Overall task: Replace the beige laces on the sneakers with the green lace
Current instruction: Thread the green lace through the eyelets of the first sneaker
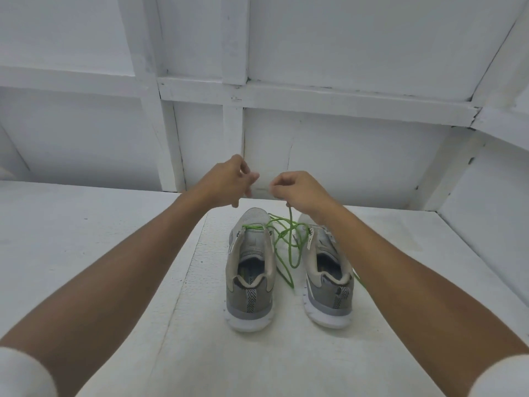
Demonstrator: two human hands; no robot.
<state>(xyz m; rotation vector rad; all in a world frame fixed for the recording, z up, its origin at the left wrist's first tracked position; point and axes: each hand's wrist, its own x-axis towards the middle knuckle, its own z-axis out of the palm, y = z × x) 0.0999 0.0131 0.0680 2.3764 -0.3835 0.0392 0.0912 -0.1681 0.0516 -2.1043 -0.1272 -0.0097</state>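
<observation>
Sleeves, white, edge the bottom corners, the left sleeve (20,373) and the right sleeve (503,376), and two bare forearms reach forward from them over the white tabletop (86,224). Two grey sneakers stand side by side between the forearms, heels toward the camera and toes toward the wall (343,53).

A green lace (286,242) crosses the front eyelets of the left sneaker (249,282) in one straight bar. From there it runs into a loose tangle of loops lying in the gap between the two shoes, with one end trailing toward the heels. A short green stretch also shows on the tabletop on the outer side of the right sneaker (326,285), partly hidden by the forearm.

One strand rises from the tangle into the right hand (297,190), held above the toes, its fingers curled into a fist around the strand.

The left hand (229,181) is raised just beside it, apart from it. Its thumb and forefinger tips are brought together, the other fingers hang down loosely, and I cannot tell whether anything is pinched there.
</observation>
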